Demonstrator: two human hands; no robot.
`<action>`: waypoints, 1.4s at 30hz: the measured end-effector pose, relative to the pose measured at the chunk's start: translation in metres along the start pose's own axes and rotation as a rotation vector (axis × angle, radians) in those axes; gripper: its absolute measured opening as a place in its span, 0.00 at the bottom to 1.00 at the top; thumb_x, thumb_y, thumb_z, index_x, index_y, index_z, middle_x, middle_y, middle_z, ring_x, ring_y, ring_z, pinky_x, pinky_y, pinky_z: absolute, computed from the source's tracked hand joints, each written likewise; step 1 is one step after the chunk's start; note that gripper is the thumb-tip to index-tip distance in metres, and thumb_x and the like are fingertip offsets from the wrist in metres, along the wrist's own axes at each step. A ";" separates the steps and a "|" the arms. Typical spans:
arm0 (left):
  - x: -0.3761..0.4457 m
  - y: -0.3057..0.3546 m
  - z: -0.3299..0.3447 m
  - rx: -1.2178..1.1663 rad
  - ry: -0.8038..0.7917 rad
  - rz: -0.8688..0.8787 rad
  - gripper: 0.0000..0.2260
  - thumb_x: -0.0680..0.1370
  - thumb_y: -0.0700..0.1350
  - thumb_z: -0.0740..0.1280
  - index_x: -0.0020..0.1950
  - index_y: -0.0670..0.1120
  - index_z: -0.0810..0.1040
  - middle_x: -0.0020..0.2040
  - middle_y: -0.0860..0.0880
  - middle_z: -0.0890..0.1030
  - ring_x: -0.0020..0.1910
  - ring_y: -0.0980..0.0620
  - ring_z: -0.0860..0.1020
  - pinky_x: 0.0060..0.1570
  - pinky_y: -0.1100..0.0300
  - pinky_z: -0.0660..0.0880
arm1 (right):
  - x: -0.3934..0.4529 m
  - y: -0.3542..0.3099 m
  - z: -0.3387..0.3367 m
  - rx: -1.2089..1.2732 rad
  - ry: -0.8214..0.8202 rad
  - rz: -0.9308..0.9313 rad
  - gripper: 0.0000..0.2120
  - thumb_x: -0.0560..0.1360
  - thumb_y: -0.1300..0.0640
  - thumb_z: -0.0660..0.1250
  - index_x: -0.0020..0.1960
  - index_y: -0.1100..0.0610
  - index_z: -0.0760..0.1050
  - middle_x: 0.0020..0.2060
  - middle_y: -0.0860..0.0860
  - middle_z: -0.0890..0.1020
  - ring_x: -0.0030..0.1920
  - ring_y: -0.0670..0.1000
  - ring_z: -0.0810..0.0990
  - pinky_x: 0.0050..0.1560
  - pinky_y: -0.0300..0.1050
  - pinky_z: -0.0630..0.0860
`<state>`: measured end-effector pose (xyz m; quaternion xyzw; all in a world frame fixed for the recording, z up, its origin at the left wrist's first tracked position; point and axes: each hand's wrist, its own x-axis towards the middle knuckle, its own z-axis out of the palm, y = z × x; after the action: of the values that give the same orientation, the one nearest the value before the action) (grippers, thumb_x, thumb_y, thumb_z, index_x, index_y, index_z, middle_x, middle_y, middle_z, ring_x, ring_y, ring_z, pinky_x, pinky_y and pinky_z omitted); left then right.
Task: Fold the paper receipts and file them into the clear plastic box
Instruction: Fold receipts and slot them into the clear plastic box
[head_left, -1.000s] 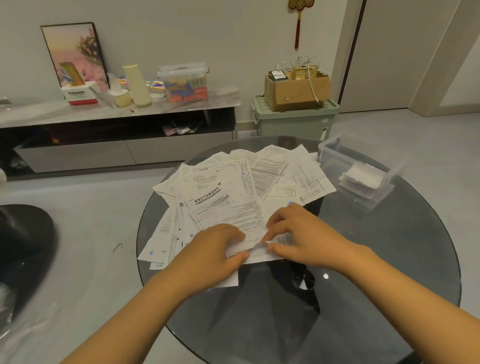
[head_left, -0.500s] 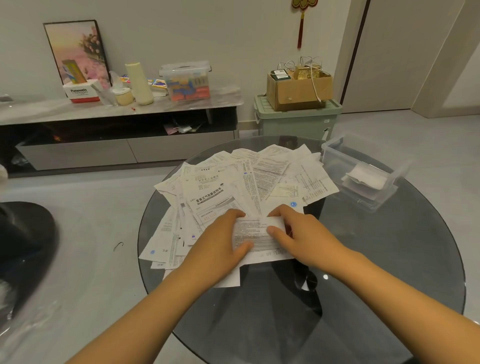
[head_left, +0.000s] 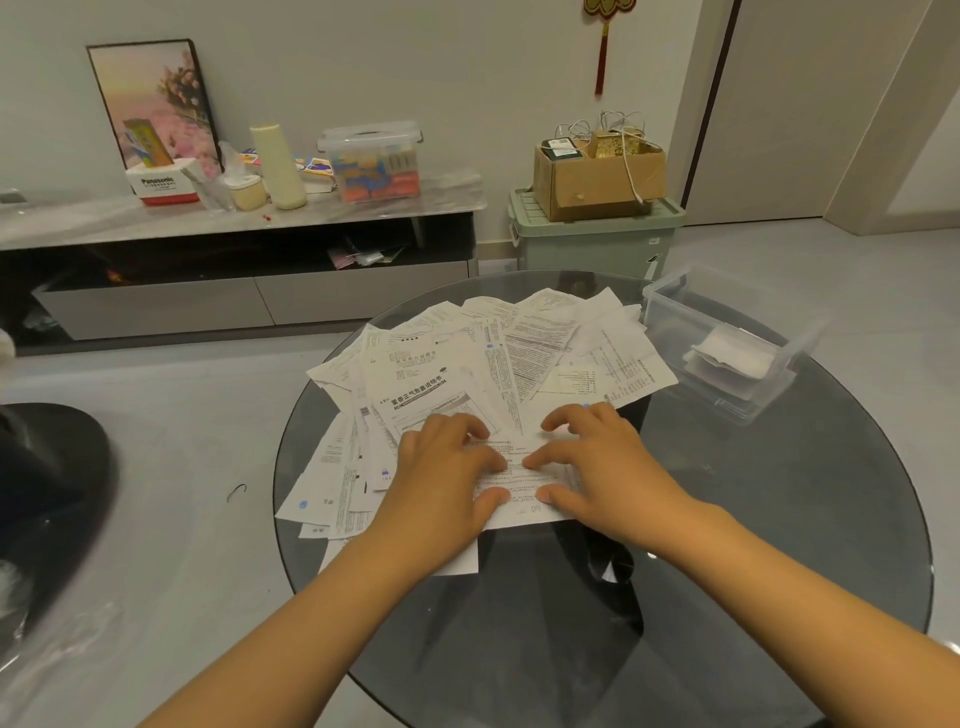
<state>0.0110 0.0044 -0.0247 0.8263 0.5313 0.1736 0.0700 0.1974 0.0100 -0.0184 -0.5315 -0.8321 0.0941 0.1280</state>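
1. Both hands have shifted since the earlier frame — the fingers that were curled over the raised edge of the sheet now lie flatter on it, and the sheet lies flat where its near part was lifted before.
2. Left hand (head_left: 447, 473): palm down on the folded receipt (head_left: 524, 483); fingers slightly bent and spread, tips pressing the paper, thumb on its near edge. Nothing is pinched.
3. Right hand (head_left: 602, 467): palm down on the same receipt; fingers apart and bent, forefinger tip almost meeting the left forefinger tip, thumb on the near edge.
4. Folded receipt: under the fingertips of both hands, between the two thumbs and the forefingers, resting on the near part of the pile of receipts (head_left: 488, 364).
5. Pile of receipts: fans out beyond and to the left of the fingertips on the round glass table (head_left: 779, 519).
6. Clear plastic box (head_left: 727, 343): open, well apart from the right fingertips, beyond and to the right — at the far right of the table. Folded papers (head_left: 727, 356) lie inside it.
7. Beyond the table: a green bin (head_left: 592, 244) with a cardboard box (head_left: 597, 182) on top, and a low cabinet (head_left: 234, 260) along the wall.
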 end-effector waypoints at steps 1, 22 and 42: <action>-0.001 0.000 0.001 0.001 -0.023 0.009 0.17 0.75 0.56 0.66 0.63 0.55 0.76 0.62 0.57 0.69 0.64 0.56 0.63 0.59 0.63 0.51 | 0.000 0.000 -0.001 -0.014 -0.031 -0.016 0.19 0.74 0.43 0.65 0.64 0.43 0.73 0.64 0.42 0.68 0.64 0.47 0.60 0.61 0.41 0.56; 0.004 -0.001 0.003 -0.127 0.036 -0.113 0.14 0.76 0.48 0.68 0.61 0.52 0.75 0.52 0.56 0.68 0.57 0.55 0.68 0.63 0.61 0.59 | -0.001 -0.004 -0.003 0.056 -0.034 0.102 0.16 0.76 0.49 0.64 0.63 0.45 0.70 0.52 0.46 0.72 0.57 0.48 0.69 0.54 0.40 0.68; -0.002 0.000 -0.004 -0.150 -0.226 0.101 0.19 0.72 0.58 0.59 0.60 0.59 0.79 0.58 0.61 0.74 0.58 0.60 0.70 0.62 0.62 0.65 | -0.023 0.000 -0.025 0.273 -0.307 0.061 0.13 0.71 0.53 0.72 0.54 0.45 0.79 0.46 0.43 0.77 0.47 0.42 0.75 0.46 0.30 0.72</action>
<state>0.0094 0.0026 -0.0214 0.8586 0.4635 0.1217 0.1821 0.2151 -0.0105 0.0028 -0.5135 -0.8049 0.2895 0.0676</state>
